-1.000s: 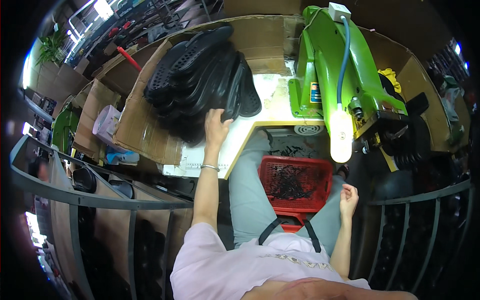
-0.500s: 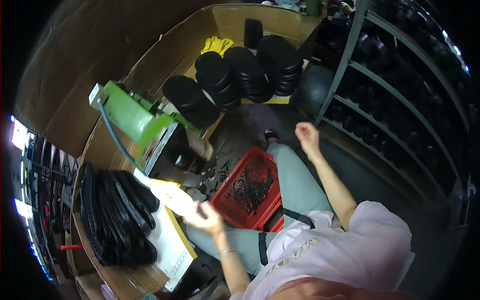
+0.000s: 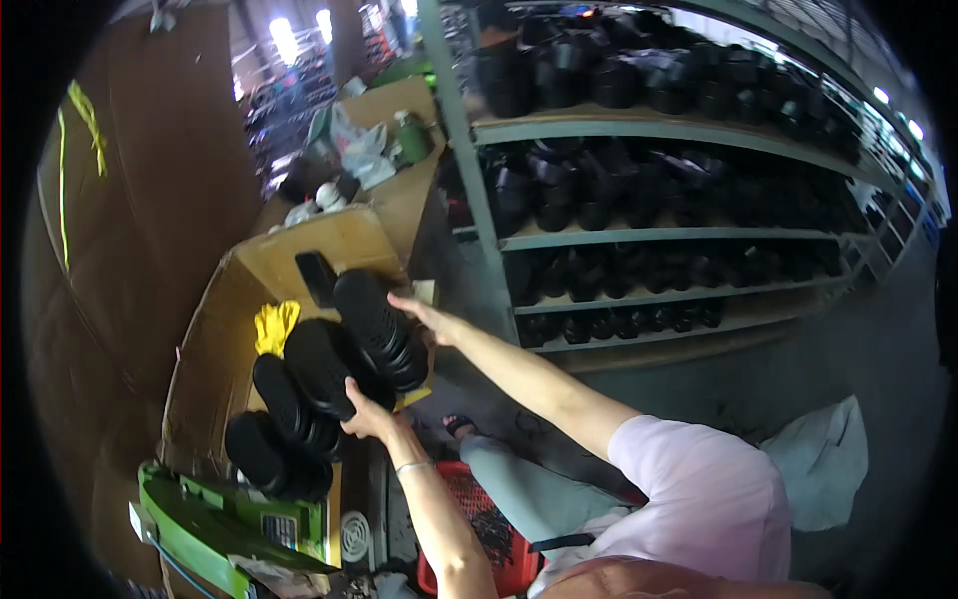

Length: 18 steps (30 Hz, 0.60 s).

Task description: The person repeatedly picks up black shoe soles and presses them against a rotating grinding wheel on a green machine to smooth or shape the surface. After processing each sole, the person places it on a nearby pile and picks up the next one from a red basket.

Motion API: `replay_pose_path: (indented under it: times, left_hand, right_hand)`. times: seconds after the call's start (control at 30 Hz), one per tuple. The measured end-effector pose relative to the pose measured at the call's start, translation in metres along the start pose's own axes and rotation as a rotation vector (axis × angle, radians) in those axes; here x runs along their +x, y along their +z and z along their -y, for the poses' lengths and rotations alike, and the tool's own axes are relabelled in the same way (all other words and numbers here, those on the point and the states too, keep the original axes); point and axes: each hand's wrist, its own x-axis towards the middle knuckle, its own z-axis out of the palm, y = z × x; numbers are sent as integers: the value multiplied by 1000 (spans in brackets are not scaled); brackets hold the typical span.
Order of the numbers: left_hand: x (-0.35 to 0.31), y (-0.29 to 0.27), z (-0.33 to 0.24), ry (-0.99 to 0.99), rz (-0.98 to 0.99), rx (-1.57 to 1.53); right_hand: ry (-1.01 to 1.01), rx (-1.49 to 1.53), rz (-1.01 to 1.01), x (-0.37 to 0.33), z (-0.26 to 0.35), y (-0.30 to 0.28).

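Black oval shoe soles stand in several stacks inside a large cardboard box. My left hand is at the lower right end of the wide middle stack. Its thumb side points up along the soles, and its other fingers are partly hidden. My right hand presses on the right side of the rightmost stack, with its upper fingers reaching the top sole's edge. Both hands appear to grip soles; whether any are lifted I cannot tell.
Yellow gloves lie behind the stacks. A green machine stands at lower left. Below my arms is a red basket with black scraps. Metal shelving full of dark items runs along the right; a pale sack sits on the floor.
My view has swung up and to the right. Both hands, apart and away from the soles before, have reached forward onto the stacks. The pale oval piece near my left hand is out of view.
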Motion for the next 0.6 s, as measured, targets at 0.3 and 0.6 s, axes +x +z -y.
replay_pose_path:
  times: [0.3, 0.6]
  left_hand:
    - [24, -4, 29, 106, -135, 177]
    - [-15, -28, 27, 31, -179, 145]
  right_hand:
    - [173, 274, -16, 5, -9, 29]
    - [185, -18, -131, -22, -14, 39]
